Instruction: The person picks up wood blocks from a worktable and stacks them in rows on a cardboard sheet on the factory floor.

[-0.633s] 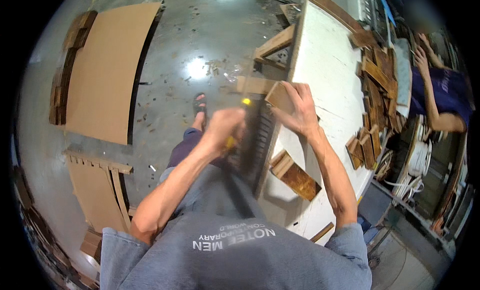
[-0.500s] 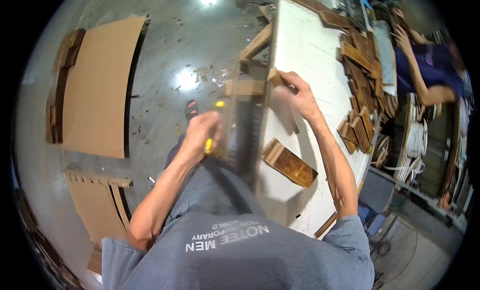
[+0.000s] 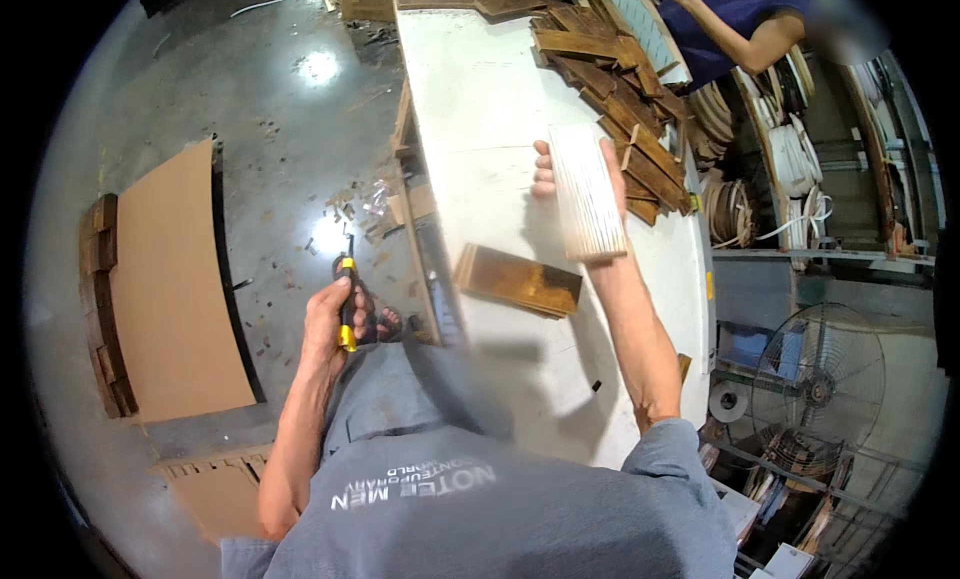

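Observation:
Held over the floor just left of the white table [image 3: 470,109], my left hand [image 3: 325,319] is closed round a yellow and black utility knife [image 3: 347,291] that points away from me. My right hand [image 3: 614,184] grips a short board [image 3: 587,194] above the table, fingers on its left side and thumb on its right. The board's pale, finely grooved face is turned up toward me. Just left of that forearm, a small stack of brown wood boards [image 3: 520,281] lies on the table.
A heap of brown boards [image 3: 610,69] covers the table's far right side. Beyond it stands a person in a dark blue shirt [image 3: 735,19]. On the left floor lie a cardboard sheet [image 3: 180,289] and wood blocks [image 3: 100,299]. A fan [image 3: 820,379] stands at right.
My right hand has moved from the table's left edge toward its middle, turning the board's grooved face up. The knife is now lower and steadier. My view has shifted right.

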### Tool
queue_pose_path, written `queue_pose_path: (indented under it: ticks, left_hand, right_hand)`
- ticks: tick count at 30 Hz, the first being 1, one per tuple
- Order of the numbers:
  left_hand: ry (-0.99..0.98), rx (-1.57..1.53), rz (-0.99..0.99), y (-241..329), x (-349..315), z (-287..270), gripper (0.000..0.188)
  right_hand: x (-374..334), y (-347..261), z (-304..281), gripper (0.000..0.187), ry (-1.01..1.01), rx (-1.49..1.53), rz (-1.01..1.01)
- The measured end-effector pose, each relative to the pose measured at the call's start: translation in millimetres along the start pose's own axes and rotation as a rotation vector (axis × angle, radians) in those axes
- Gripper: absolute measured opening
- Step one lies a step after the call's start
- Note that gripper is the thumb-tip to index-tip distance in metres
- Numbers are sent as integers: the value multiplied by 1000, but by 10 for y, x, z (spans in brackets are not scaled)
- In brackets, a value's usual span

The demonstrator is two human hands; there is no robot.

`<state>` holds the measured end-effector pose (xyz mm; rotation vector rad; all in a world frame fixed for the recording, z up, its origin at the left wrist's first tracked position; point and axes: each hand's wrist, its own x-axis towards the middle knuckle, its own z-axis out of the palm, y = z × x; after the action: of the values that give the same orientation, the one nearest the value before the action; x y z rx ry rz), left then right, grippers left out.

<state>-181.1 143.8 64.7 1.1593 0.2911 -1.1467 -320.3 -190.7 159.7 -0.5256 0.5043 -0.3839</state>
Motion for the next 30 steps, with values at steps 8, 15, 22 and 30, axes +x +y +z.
queue_pose_path:
  ticks: [8,15,22,30]
  left_hand:
    - [40,5,-40,-116,-10,-220,23]
    - [80,75,-44,-137,39,-86,25]
    - [81,115,-82,-215,131,-212,26]
    - [146,186,-206,-313,245,-304,28]
  right_hand:
    - [-852,313,370,65,-182,-1922,-276]
    - [-749,560,-228,70,-293,-1976,-475]
    - [-443,-557,-1274,60,128,-2150,-560]
    - [133,-1152,-2164,82,388,-2427,-265]
